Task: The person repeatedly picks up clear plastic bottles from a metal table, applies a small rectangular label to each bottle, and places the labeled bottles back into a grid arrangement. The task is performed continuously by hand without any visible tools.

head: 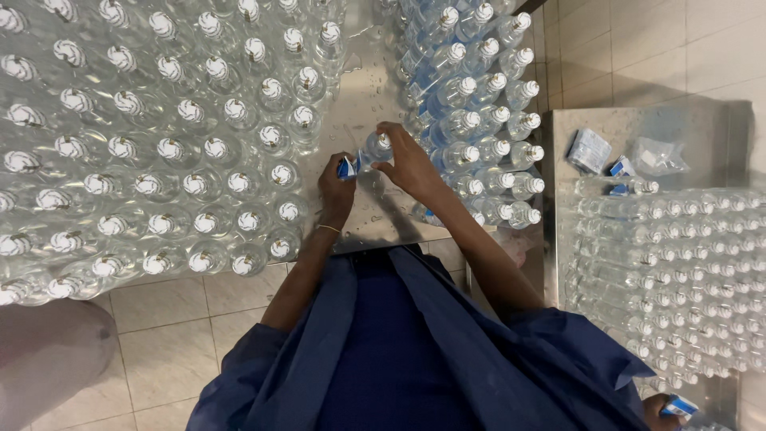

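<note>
A person in a blue coat stands at a wet steel table (359,104), labelling a clear bottle (373,149) at the table's middle. The right hand (408,162) grips the bottle near its cap; the left hand (336,185) pinches a blue label (346,168) just beside it. Unlabelled bottles (159,144) crowd the left, labelled bottles (479,120) the right. Next, judging by this, the label needs sliding squarely over the bottle.

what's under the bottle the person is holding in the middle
The clear bottle, held between the left hand and right hand, sits over the wet steel table. The hands hide its base, so contact is unclear.
</note>
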